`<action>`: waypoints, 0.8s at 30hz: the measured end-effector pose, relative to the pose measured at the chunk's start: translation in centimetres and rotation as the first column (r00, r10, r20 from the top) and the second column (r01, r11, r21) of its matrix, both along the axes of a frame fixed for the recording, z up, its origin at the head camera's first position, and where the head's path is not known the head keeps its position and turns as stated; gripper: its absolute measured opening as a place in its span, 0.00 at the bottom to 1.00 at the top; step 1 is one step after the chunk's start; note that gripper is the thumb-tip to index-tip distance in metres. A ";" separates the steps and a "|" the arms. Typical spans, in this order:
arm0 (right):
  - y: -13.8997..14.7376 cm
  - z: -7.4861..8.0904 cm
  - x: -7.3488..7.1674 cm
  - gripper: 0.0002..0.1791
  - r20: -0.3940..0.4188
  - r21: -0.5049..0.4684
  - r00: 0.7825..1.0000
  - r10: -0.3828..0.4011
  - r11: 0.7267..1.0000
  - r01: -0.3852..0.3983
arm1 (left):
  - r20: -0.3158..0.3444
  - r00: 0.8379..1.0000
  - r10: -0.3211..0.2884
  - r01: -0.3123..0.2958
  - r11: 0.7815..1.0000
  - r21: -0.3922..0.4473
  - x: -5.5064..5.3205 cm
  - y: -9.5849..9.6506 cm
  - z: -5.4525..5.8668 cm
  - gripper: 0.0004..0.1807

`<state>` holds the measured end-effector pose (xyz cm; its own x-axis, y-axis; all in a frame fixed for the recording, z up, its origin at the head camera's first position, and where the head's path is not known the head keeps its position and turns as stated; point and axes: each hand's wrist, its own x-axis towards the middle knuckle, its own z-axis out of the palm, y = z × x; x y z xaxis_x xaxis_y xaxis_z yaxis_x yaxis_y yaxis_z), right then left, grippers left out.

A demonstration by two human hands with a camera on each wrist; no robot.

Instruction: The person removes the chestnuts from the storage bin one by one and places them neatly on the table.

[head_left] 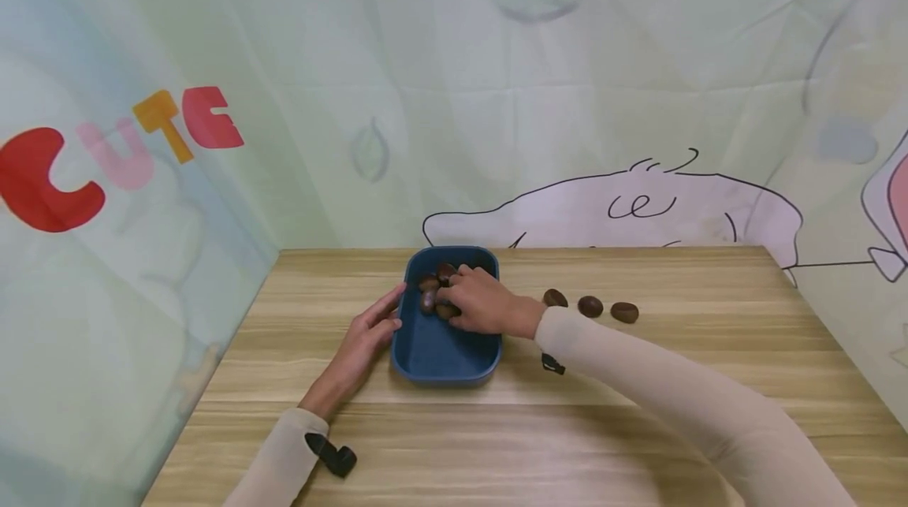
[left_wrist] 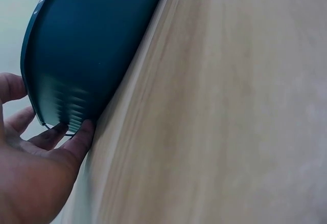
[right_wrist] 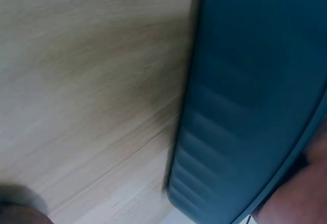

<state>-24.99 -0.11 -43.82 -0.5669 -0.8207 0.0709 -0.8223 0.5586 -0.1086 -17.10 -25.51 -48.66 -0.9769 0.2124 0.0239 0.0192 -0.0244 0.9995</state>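
A blue rectangular box [head_left: 444, 353] stands on the wooden table, with several glossy brown chestnuts [head_left: 429, 301] in its far half. My right hand [head_left: 482, 302] reaches in over the right wall, its bent fingers down among the chestnuts; I cannot tell whether they hold one. In the right wrist view, the box's outer wall [right_wrist: 219, 132] fills the right side and part of the hand [right_wrist: 299, 198] shows past the rim. My left hand [head_left: 362, 349] touches the left wall with extended fingers. The left wrist view shows its fingertips [left_wrist: 84, 129] against the box's ribbed side.
To the right of the box, three more chestnuts [head_left: 590, 307] lie in a row on the table [head_left: 340, 460], close beyond my right sleeve [head_left: 638, 365]. A printed cloth [head_left: 319, 97] hangs behind the table's far edge and along the left.
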 end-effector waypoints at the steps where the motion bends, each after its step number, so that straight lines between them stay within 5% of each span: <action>1: 0.0 -0.1 0.0 0.23 -0.016 0.013 1.000 0.005 1.000 -0.005 | 0.000 1.000 -0.002 0.002 1.000 0.003 0.0 0.0 0.0 0.36; 6: 0.0 -0.6 0.2 0.25 -0.075 0.053 0.997 0.024 0.998 -0.020 | -0.004 1.000 -0.002 0.002 1.000 0.004 0.0 0.0 0.0 0.36; 13: 0.5 -0.6 0.7 0.15 -0.047 0.028 0.999 0.009 1.000 -0.007 | -0.008 1.000 -0.005 0.005 1.000 -0.002 0.0 0.1 0.0 0.36; 24: 2.5 0.7 1.8 0.16 0.030 -0.150 1.000 0.007 0.989 -0.003 | -0.006 1.000 -0.002 0.002 1.000 -0.012 0.1 0.0 -0.1 0.36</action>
<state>-23.17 2.36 -43.10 -0.5666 -0.8049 0.1764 -0.8201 0.5300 -0.2157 -17.05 -25.47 -48.71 -0.9763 0.2147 0.0271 0.0252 -0.0120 0.9996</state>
